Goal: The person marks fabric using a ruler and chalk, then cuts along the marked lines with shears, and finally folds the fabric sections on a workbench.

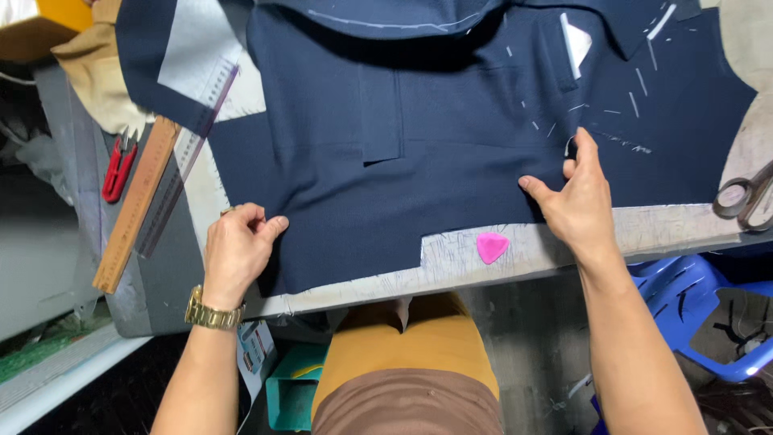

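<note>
Fingers (pixel 259 227) of the left hand (pixel 235 251) curl together and pinch the left edge of the navy cloth (pixel 419 153) near the desk's (pixel 668 225) front edge; a gold watch (pixel 211 312) sits on that wrist. Fingers of the right hand (pixel 576 201) are spread, thumb out to the left, pressing flat on the cloth near its lower right part. Between the hands, on the bare front strip of the desk just beside the cloth's hem, lies a pink chalk (pixel 492 246). The cloth covers most of the desk, running to the far edge, with white chalk marks on its right side. Scissors (pixel 747 196) rest at the right edge. Toward the left edge lie a wooden ruler (pixel 137 205) and a clear ruler (pixel 189 161) side by side, with red snips (pixel 118 169) just beyond them.
</note>
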